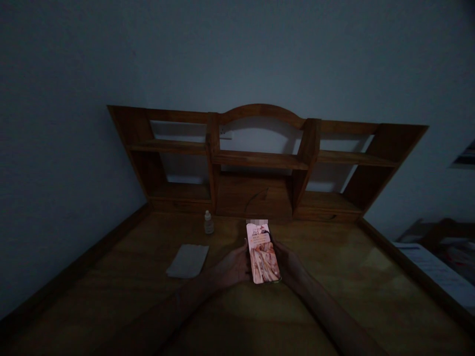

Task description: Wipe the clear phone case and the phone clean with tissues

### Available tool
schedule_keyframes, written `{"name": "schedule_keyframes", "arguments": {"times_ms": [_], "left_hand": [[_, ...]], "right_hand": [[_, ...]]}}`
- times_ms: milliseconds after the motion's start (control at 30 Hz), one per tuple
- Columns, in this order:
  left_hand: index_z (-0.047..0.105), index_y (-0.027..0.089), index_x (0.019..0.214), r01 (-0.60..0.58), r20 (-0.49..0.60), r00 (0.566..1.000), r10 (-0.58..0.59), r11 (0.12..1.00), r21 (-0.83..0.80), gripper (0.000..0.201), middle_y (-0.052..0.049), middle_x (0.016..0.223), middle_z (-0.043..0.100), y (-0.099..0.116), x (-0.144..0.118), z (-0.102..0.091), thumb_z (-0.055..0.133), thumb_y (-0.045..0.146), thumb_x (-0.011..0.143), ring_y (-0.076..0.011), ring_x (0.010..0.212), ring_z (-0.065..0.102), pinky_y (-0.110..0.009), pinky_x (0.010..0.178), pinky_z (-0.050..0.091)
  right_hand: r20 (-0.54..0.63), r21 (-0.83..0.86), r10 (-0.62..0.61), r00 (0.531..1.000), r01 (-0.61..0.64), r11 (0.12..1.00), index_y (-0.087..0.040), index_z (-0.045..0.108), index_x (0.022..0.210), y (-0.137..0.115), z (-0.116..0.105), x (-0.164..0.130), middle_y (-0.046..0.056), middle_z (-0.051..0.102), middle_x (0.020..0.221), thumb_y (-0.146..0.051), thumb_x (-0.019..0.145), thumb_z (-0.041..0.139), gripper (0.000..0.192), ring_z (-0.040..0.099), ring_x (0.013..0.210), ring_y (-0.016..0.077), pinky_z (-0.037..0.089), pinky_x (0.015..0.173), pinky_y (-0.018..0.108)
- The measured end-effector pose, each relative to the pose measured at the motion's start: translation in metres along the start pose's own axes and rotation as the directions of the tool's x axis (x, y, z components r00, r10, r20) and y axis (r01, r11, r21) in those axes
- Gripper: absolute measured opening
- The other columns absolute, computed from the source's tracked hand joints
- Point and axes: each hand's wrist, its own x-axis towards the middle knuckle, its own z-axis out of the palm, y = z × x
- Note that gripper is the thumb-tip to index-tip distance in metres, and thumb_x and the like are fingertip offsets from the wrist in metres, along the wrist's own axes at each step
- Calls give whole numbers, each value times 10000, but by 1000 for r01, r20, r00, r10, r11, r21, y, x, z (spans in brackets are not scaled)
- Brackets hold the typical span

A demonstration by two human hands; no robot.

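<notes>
A phone (263,254) with a lit, pinkish screen is held upright over the middle of the wooden desk, its top tilted away from me. My left hand (234,266) grips its left edge, with the fingers partly behind it. On the other side my right hand (288,262) is closed round the right edge, most of its fingers hidden by the phone. Left of my left hand lies a pale, flat, square item (188,260), perhaps folded cloth or paper. Behind that stands a small bottle (208,223) with a pale cap.
The room is dim. A wooden shelf unit (260,160) with an arched top runs along the back of the desk (122,296). A wall socket (226,133) shows through its middle opening. Beyond the desk's right edge lie white sheets (438,272).
</notes>
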Motion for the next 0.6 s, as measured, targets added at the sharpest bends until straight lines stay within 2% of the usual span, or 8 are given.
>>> {"name": "schedule_keyframes", "arguments": {"times_ms": [200,400,600], "left_hand": [[559,139,1283,24,-17,1000,-24,999,25,624,-172,1141,683,0,-2,1,463,622,899,-282,1052,657,-429,943,470],[501,148,1353,-32,-63,998,31,999,-9,652,-175,1222,657,-5,6,2,436,622,910,-295,1126,628,-463,991,445],[480,184,1387,-45,-49,998,41,996,-78,698,-151,1282,633,-3,5,8,424,671,890,-297,1177,601,-488,1049,404]], "right_hand": [[18,31,42,999,-43,999,-125,630,1121,-1,-4,-3,147,726,1098,-400,923,479,370,692,1032,283,488,972,478],[-52,103,3,999,2,995,-120,640,1101,4,-3,2,134,744,1038,-383,945,470,350,716,950,260,496,969,437],[-14,90,-34,999,35,995,-135,641,1137,3,-6,6,118,746,1050,-356,960,455,339,713,969,253,505,945,420]]}}
